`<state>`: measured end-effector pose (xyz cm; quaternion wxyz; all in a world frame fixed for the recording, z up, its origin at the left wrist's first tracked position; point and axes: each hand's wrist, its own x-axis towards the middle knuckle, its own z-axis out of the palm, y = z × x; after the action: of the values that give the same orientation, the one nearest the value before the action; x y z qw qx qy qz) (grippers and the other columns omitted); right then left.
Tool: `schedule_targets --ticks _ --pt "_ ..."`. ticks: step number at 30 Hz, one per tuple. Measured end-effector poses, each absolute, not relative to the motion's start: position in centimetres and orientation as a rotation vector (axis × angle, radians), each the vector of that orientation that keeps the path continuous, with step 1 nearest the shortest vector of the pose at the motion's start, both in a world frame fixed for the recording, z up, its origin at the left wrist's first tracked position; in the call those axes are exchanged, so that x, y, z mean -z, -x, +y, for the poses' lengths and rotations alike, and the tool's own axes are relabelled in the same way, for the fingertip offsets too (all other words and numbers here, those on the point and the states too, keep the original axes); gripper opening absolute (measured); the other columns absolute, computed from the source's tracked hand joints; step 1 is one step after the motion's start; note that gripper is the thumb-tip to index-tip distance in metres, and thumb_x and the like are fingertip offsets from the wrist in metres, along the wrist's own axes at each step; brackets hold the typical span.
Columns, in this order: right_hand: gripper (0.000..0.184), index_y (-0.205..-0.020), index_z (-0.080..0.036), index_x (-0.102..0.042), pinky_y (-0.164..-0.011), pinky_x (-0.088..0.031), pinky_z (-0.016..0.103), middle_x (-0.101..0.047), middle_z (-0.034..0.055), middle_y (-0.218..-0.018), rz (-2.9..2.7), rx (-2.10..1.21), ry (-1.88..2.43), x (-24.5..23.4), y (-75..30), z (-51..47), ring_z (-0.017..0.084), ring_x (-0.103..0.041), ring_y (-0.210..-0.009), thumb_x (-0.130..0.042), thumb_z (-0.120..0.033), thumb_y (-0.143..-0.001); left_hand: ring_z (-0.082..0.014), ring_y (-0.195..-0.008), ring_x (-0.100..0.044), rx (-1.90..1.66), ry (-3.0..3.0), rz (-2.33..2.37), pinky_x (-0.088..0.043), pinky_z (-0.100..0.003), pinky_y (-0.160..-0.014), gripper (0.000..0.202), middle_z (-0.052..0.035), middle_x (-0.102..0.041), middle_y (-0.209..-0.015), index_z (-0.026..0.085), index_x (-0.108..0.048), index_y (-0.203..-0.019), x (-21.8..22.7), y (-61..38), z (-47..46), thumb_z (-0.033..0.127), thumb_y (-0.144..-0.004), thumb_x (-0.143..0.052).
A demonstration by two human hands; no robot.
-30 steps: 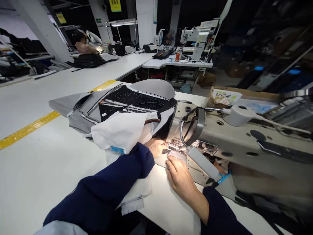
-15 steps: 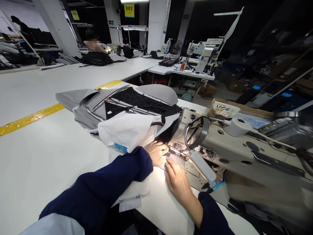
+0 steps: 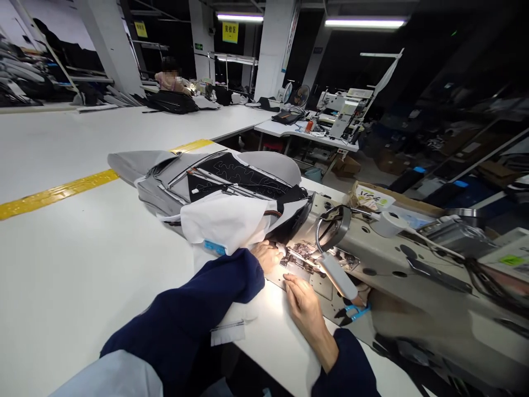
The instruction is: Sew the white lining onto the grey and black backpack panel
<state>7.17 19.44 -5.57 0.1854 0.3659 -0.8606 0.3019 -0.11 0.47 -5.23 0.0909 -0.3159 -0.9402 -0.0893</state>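
A bundle of grey, black and white fabric point(image 3: 215, 187) lies on the white table point(image 3: 74, 264) against a beige sewing machine point(image 3: 397, 259). My left hand point(image 3: 266, 255) rests at the fabric's edge right by the lit needle area point(image 3: 300, 255), fingers curled onto the cloth. My right hand point(image 3: 301, 300) lies flat on the machine bed just in front of the needle, fingers stretched toward it. Both arms wear dark blue sleeves. A small lamp on a flexible neck point(image 3: 336, 275) shines on the needle area.
A yellow stripe point(image 3: 58, 192) runs across the table. A cardboard box point(image 3: 397, 205) sits behind the machine. Blue-handled scissors point(image 3: 351, 313) lie under the machine arm. Another sewing machine point(image 3: 339, 113) stands on a far table, and a person point(image 3: 169, 77) sits at the back left.
The view has tilted up and shifted left. My right hand has slid slightly back from the needle area; my left hand stays at the fabric's edge.
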Motion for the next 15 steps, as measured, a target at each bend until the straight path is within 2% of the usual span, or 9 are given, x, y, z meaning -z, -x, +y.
schedule_targets --ticks 7,12,15 --pt "0.02 -0.107 -0.016 -0.058 -0.092 -0.048 0.04 -0.062 0.0104 -0.109 -2.467 -0.79 -0.982 5.8 -8.4 20.3 0.02 -0.057 -0.107 -0.047 -0.008 -0.092 -0.0174 -0.077 -0.061 0.204 1.006 -2.809 -0.038 -0.035 -0.077 0.015 -0.0028 -0.066 -0.081 0.016 -0.062 -0.092 5.5 -1.2 -3.7 0.015 -0.085 -0.049" --pt "0.021 -0.11 -0.015 -0.059 -0.093 -0.047 0.043 -0.06 0.0117 -0.115 -2.488 -0.724 -0.978 6.4 -8.4 19.8 0.022 -0.055 -0.111 -0.048 -0.013 -0.092 -0.0176 -0.077 -0.061 0.131 1.012 -2.813 -0.038 -0.034 -0.075 0.022 -0.0034 -0.066 -0.081 0.017 -0.063 -0.104 6.1 -2.7 -8.4 0.016 -0.086 -0.051" --pt "0.026 -0.115 -0.017 -0.059 -0.098 -0.045 0.045 -0.056 0.0123 -0.125 -2.556 -0.952 -0.924 6.7 -8.5 18.8 0.023 -0.052 -0.117 -0.046 -0.018 -0.093 -0.0188 -0.081 -0.062 0.167 1.008 -2.748 -0.04 -0.034 -0.076 0.025 -0.0038 -0.068 -0.083 0.019 -0.063 -0.109 6.4 -3.1 -9.6 0.017 -0.087 -0.049"
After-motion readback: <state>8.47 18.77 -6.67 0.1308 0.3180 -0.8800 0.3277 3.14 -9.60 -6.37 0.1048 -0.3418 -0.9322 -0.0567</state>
